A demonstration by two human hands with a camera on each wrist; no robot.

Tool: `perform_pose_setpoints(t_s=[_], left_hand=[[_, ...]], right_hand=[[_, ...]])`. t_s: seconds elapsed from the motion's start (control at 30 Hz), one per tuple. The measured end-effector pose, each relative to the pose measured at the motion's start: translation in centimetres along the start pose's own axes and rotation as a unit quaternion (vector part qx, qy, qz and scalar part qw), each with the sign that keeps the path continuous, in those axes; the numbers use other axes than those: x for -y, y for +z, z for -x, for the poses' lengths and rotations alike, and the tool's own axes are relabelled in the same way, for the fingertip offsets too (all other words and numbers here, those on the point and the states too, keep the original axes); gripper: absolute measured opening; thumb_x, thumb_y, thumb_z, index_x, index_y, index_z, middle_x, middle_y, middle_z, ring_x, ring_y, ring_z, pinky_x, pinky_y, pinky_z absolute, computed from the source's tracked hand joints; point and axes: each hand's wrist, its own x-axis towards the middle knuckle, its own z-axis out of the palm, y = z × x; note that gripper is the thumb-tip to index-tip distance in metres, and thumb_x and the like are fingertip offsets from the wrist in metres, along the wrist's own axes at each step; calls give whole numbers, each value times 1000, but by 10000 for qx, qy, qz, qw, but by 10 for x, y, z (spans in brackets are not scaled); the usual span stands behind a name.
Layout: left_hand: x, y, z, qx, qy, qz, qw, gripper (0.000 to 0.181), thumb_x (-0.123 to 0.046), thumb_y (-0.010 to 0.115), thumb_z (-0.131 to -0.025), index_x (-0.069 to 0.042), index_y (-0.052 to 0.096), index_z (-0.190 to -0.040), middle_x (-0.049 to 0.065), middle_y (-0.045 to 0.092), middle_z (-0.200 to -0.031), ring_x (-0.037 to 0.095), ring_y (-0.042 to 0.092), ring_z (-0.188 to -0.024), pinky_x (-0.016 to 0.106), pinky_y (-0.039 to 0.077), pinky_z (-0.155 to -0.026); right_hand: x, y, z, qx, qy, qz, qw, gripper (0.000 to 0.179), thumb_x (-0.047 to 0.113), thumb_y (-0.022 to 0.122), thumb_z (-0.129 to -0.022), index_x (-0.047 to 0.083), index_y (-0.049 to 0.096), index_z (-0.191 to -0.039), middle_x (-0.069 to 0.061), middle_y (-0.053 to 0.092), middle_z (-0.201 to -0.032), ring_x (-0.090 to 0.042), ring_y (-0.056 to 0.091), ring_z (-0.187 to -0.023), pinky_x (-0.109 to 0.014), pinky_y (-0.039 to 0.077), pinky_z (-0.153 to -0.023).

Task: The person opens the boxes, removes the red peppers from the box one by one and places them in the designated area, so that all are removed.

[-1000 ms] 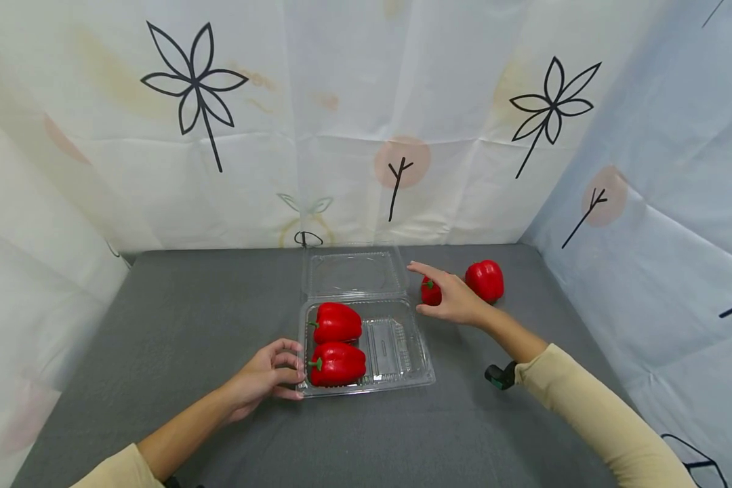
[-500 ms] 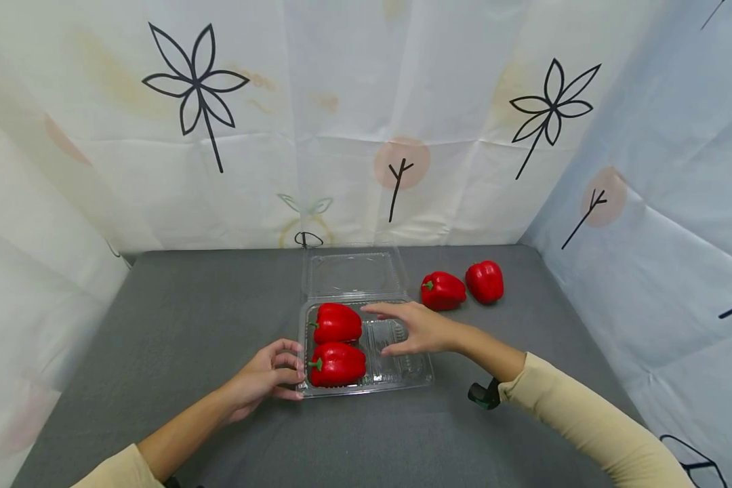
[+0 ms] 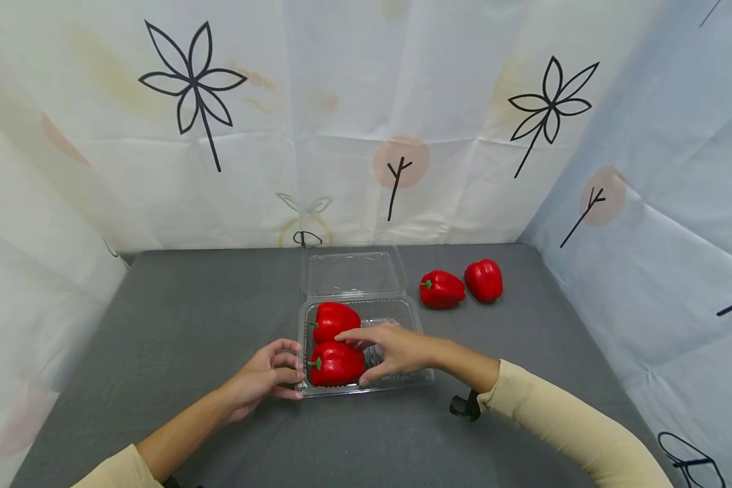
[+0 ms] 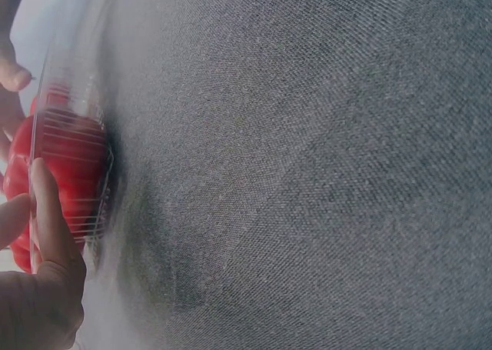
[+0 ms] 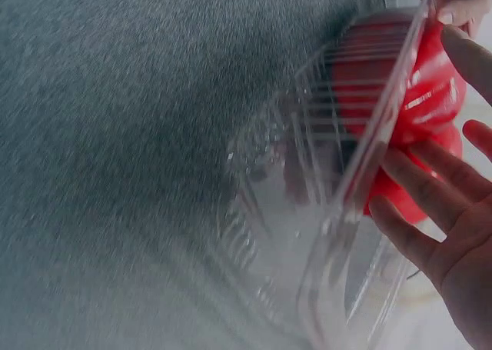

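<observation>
A clear plastic clamshell container [image 3: 396,390] lies with its lid folded back. In its left half sit two red bell peppers, the near pepper [image 3: 335,366] in front of the far pepper [image 3: 334,321], green stems pointing left. My left hand [image 3: 265,376] holds the container's left rim; in the left wrist view the thumb and a finger [image 4: 52,219] are on either side of it. My right hand [image 3: 396,349] reaches over the tray's right half, its fingers spread around the right side of the near pepper. The right wrist view shows those fingers [image 5: 423,185] apart and loosely extended.
Two more red bell peppers, a left one [image 3: 442,289] and a right one [image 3: 484,280], lie behind and right of the container. The open lid [image 3: 354,272] extends toward the back of the grey-covered table [image 3: 207,298]. A patterned cloth [image 3: 341,102] hangs behind.
My right hand has come from beside the loose peppers, leftward and toward me, over the tray to the near pepper. The left hand has stayed at the container's left rim.
</observation>
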Motion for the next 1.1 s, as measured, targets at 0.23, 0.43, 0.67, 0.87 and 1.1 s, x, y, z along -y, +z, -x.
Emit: perform_pose_setpoints(t_s=[0.23,0.43,0.67,0.87,1.1], left_hand=[[0,-1,1,14,-4,-20,10000,57,-2,67,-92,2,32,-136,11,57,-100,24,60,-84,47,61,-78],[-1,0,2,84,88,83,9999,54,1,64,-91,5,32,-134,10,56,-99,23,60,-82,47,61,-78],[-2,0,3,85,115,90,9999,51,1,63,-91,4,33,-132,10,56,-98,23,60,-81,46,62,-78],[-2,1,3,69,120,106,9998,51,2,64,-91,4,33,-132,11,56,-98,23,60,-81,47,62,-77],[-2,0,3,84,104,128,9998,51,1,64,-92,4,33,-132,10,56,-98,23,61,-81,47,61,-78]], right_hand=[[6,5,-10,62,18,395,9992,71,27,78,-87,17,45,-149,0,59,-136,-11,57,-110,-33,52,-96],[11,5,-16,74,201,513,9985,70,25,78,-87,18,45,-148,0,62,-130,-13,59,-101,-26,50,-88],[13,7,-20,-1,337,824,9960,71,25,82,-83,19,49,-146,0,65,-125,-12,61,-97,-25,50,-88],[15,9,-20,-18,398,907,9951,71,26,83,-83,20,50,-146,1,66,-120,-14,61,-91,-19,50,-79],[16,9,-19,-58,245,1182,9927,71,28,81,-84,18,50,-146,0,65,-127,-10,61,-98,-22,52,-86]])
